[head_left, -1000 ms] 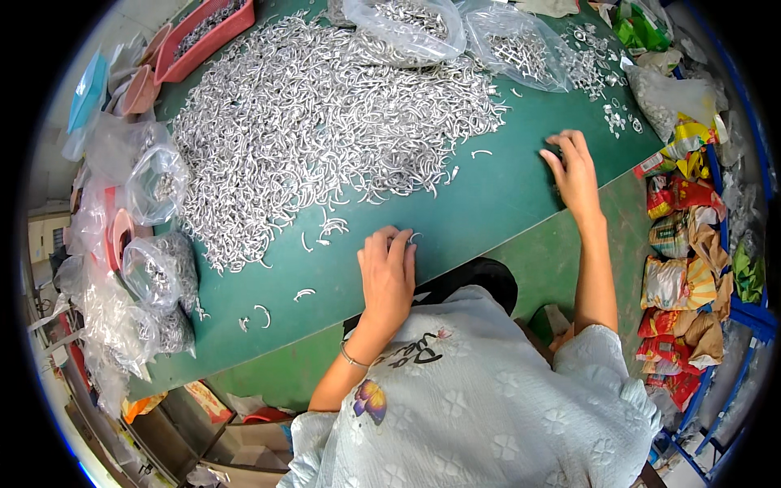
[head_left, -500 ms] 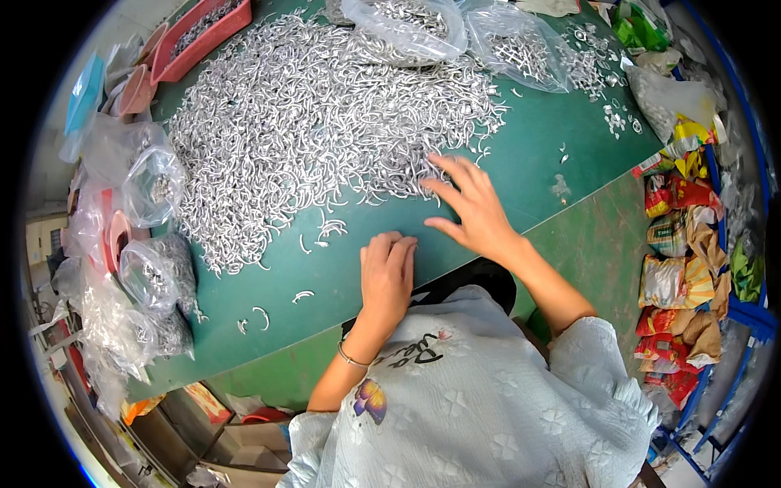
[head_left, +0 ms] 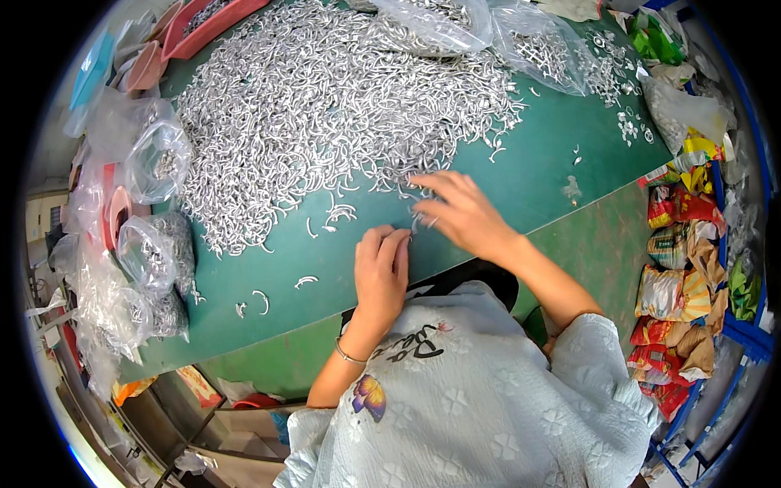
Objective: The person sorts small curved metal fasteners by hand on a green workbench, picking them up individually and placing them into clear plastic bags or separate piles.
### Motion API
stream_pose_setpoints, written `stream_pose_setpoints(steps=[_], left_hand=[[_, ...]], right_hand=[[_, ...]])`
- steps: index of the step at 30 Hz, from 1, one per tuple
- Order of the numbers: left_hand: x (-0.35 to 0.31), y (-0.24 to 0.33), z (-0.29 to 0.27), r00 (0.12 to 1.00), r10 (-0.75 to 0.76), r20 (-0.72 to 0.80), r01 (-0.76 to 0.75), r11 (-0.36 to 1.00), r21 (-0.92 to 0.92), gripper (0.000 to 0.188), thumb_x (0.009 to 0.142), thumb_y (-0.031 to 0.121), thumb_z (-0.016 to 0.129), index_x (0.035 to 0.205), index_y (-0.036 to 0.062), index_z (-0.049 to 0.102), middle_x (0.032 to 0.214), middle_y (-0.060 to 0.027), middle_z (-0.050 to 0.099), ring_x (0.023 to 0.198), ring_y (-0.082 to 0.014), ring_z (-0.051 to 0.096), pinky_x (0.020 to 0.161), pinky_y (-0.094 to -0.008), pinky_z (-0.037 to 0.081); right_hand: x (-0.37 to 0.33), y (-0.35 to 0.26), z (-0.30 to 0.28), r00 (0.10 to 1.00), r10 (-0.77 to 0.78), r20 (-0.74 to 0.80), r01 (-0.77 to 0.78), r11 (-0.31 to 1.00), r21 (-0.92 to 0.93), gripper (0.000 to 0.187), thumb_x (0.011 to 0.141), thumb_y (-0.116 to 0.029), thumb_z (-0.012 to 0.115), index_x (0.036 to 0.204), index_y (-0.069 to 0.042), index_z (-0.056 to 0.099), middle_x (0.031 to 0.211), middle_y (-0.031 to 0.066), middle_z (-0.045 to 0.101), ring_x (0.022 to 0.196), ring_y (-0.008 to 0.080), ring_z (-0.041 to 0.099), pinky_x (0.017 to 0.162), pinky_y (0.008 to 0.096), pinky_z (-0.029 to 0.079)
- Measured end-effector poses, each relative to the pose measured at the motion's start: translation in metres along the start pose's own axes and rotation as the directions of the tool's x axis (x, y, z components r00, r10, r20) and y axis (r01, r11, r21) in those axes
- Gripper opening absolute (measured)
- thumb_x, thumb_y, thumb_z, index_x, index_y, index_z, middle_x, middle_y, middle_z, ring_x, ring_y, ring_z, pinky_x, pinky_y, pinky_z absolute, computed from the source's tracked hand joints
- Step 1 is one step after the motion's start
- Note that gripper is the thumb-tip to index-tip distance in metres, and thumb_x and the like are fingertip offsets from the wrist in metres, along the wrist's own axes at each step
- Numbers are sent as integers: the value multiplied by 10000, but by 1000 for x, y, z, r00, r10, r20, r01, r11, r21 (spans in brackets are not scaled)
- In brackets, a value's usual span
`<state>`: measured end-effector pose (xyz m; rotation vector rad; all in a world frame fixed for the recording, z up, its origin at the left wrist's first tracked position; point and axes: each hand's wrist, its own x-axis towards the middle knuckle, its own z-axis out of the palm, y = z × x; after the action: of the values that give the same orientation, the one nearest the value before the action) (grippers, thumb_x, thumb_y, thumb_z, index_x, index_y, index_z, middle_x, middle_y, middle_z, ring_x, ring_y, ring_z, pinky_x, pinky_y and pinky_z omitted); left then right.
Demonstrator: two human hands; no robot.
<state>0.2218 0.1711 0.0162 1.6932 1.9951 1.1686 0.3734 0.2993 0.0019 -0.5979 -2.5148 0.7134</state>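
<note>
A wide heap of small curved silver metal pieces (head_left: 325, 122) covers much of the green table (head_left: 529, 163). My left hand (head_left: 381, 268) rests near the table's front edge, fingers curled and thumb against them. Whatever may be in that pinch is hidden or too small to name. To its right, my right hand (head_left: 465, 213) reaches over the heap's near edge with fingers spread, somewhat blurred. A few pieces lie smeared by motion under its fingertips. Several loose curved pieces (head_left: 340, 213) lie just left of my hands.
Clear plastic bags of metal pieces (head_left: 541, 53) stand at the back, and more bags (head_left: 154, 252) crowd the left edge. A pink tray (head_left: 183, 37) sits at the far left. On the right, colourful packets (head_left: 671, 293) hang by a blue rack (head_left: 748, 337).
My right hand has moved nearer and slightly left, off the heap and toward my left hand, with a few pieces moving at its fingertips. The left hand stays almost in place. The view has shifted slightly.
</note>
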Motion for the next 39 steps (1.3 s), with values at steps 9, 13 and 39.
stream_pose_setpoints(steps=[9,13,39], left_hand=[[-10,-7,5,1000,29,5,-28,998,-55,188,810,-28,661,985,34,637,938,-93,575,792,-277,539,699,-359,427],[-7,-5,5,999,41,17,-41,999,-36,186,813,-21,659,988,34,633,934,-90,571,794,-274,540,692,-358,421],[2,13,8,989,88,117,-88,996,-4,284,827,7,642,1108,-5,604,1102,-133,552,905,-289,546,773,-384,420]], right_hand=[[-1,56,-45,720,617,-318,-341,713,613,134,893,18,612,1021,6,649,975,35,667,839,92,601,754,234,478],[-4,69,-64,642,705,-303,-399,644,653,172,912,-63,613,1070,-15,664,1117,71,660,971,134,602,857,258,471],[-30,-32,-13,955,208,-212,-247,952,-180,115,771,-107,715,858,-79,646,895,34,541,872,238,503,790,387,340]])
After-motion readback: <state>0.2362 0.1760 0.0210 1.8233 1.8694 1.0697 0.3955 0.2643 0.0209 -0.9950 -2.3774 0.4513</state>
